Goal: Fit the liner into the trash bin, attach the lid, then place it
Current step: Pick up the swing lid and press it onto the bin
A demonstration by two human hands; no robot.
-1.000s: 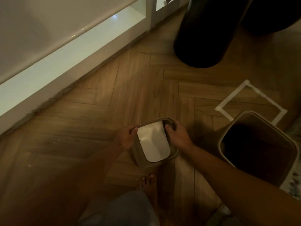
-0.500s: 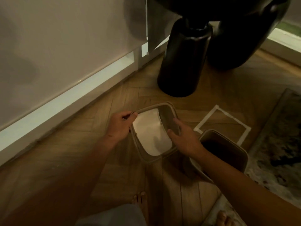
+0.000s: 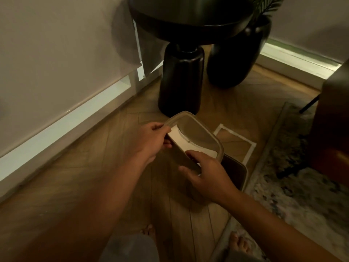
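Observation:
I hold the beige bin lid (image 3: 204,131) in the air with both hands, tilted on edge, its white swing flap (image 3: 179,141) facing up and to the right. My left hand (image 3: 149,142) pinches the lid's near left corner. My right hand (image 3: 205,174) grips the lid's lower edge. The beige trash bin (image 3: 243,173) stands on the floor just right of and below the lid, its dark opening mostly hidden behind the lid and my right hand. I cannot tell whether a liner sits inside. A white tape square (image 3: 252,146) marks the floor behind the bin.
A black pedestal table base (image 3: 180,80) and a black plant pot (image 3: 236,57) stand close behind the lid. A patterned rug (image 3: 302,190) lies to the right, with dark furniture (image 3: 332,120) on it. A white baseboard (image 3: 75,114) runs along the left. My bare feet (image 3: 239,244) are below.
The lid has come up off the floor and tipped onto its edge, shifting right toward the bin. My right hand moved from the lid's top edge to its lower edge.

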